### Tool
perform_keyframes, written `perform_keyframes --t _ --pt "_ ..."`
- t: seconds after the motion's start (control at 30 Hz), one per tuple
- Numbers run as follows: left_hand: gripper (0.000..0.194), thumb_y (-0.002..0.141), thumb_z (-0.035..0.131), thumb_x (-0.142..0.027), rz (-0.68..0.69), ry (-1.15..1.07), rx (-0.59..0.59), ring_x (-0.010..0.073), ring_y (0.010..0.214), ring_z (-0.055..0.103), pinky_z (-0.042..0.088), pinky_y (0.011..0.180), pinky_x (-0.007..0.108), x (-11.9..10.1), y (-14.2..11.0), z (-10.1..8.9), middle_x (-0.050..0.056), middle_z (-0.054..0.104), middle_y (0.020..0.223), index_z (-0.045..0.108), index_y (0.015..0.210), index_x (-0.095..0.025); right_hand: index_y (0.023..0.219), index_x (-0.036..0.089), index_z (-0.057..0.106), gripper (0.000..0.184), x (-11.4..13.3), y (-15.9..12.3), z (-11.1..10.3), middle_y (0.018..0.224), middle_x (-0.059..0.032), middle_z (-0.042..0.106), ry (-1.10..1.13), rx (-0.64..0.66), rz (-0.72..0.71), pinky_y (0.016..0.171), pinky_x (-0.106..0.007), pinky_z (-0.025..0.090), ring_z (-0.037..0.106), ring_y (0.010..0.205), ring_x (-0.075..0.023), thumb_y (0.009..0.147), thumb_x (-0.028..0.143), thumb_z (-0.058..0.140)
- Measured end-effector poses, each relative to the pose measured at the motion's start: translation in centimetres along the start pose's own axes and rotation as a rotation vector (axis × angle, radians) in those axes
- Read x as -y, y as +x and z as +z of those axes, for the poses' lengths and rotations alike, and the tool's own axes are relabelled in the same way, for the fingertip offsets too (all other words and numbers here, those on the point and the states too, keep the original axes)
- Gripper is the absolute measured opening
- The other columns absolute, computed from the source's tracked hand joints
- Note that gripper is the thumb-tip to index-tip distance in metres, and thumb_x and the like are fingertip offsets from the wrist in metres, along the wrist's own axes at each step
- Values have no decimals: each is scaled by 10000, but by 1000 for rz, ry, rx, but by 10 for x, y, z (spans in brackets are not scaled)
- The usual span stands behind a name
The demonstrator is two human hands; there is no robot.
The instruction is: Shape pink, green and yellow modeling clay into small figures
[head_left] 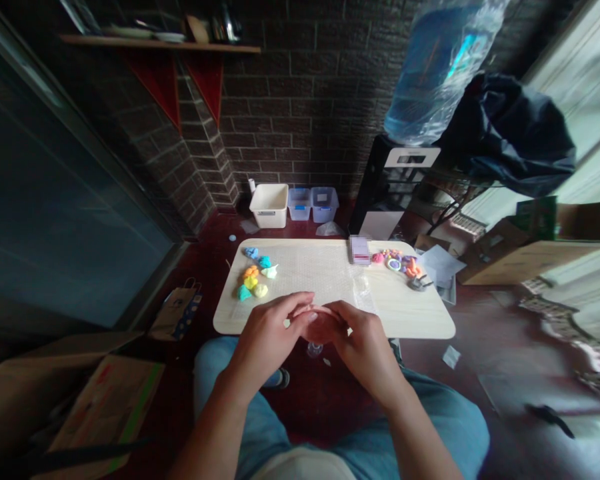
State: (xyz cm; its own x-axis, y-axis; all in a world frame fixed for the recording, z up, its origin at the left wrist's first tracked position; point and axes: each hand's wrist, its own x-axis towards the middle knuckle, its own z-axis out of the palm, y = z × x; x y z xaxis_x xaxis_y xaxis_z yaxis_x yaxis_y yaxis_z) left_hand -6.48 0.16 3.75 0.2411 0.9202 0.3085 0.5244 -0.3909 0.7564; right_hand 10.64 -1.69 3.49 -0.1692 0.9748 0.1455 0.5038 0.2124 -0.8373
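Both my hands hold a thin, rounded pinkish piece of modelling clay (pixel 323 327) above the near edge of the table. My left hand (pixel 271 335) grips its left side, with the thumb on the face toward me. Around its right side curl the fingers of my right hand (pixel 364 341). Some of my fingers are hidden behind the piece. Beyond my left hand lie lumps of clay in several colours, among them a yellow lump (pixel 251 282), a green lump (pixel 244 293) and an orange lump (pixel 251 271).
The pale low table (pixel 225 317) carries a purple-and-white box (pixel 360 251) at the back and colourful small pieces (pixel 394 264) at the right. Plastic bins (pixel 270 205) stand behind it, beside a water dispenser (pixel 380 223). Cardboard boxes (pixel 105 407) flank both sides.
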Motion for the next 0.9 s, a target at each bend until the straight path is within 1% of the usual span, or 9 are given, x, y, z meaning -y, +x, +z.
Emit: perform_keyframes --t 0.07,0.13,0.23,0.37,0.47,0.53,0.67,0.77,0.9 --pt "200 874 591 -150 63 31 24 173 900 737 591 827 263 2 1 -2 38 772 1020 712 1023 -205 956 178 678 176 1 0 -2 832 -52 718 -54 17 -30 656 -253 444 647 730 -182 868 95 550" --pt "208 874 571 -111 124 55 13 175 874 742 593 809 261 2 1 -2 40 779 982 727 984 -193 941 177 674 191 2 -1 -3 828 -55 707 -96 31 -53 662 -257 441 639 739 -186 857 69 541" --pt "209 871 566 -92 160 72 -13 173 845 743 593 785 251 2 0 -1 43 783 952 735 960 -178 912 186 666 194 4 -1 -3 814 -48 696 -126 36 -78 653 -254 438 632 732 -182 859 61 528" --pt "197 886 570 -130 110 52 7 169 847 742 591 787 242 1 0 -4 40 782 960 740 973 -177 1020 203 654 206 5 -1 -1 889 -57 713 -141 20 -77 672 -263 460 647 772 -190 894 107 523" --pt "221 896 586 -194 67 24 45 177 919 733 582 845 253 1 0 -8 52 767 1040 724 1067 -172 1120 213 626 259 3 -1 0 976 -69 721 -155 -4 -84 708 -277 477 657 825 -202 891 121 546" --pt "258 901 588 -230 55 0 71 180 949 727 574 875 261 0 -1 -9 57 756 1079 706 1123 -170 1105 216 633 260 2 -1 0 967 -66 721 -147 4 -117 711 -275 479 657 829 -201 885 109 546" --pt "257 916 562 -236 50 -11 75 181 942 728 571 871 263 -1 -1 -8 61 757 1075 712 1113 -170 984 194 663 261 2 1 1 883 -69 712 -160 3 -159 701 -278 469 647 807 -208 823 31 536" --pt "239 910 571 -248 18 -15 40 183 936 728 568 855 249 -3 -1 -6 56 764 1054 726 1079 -179 969 187 668 241 4 3 3 873 -67 714 -105 -8 -120 696 -277 465 647 793 -201 828 45 535" --pt "206 903 584 -286 -85 -31 -32 175 879 735 574 758 209 -4 -1 -3 40 779 981 746 987 -192 1082 188 643 205 5 4 8 866 -49 720 113 -35 59 640 -251 471 655 725 -170 902 247 563"
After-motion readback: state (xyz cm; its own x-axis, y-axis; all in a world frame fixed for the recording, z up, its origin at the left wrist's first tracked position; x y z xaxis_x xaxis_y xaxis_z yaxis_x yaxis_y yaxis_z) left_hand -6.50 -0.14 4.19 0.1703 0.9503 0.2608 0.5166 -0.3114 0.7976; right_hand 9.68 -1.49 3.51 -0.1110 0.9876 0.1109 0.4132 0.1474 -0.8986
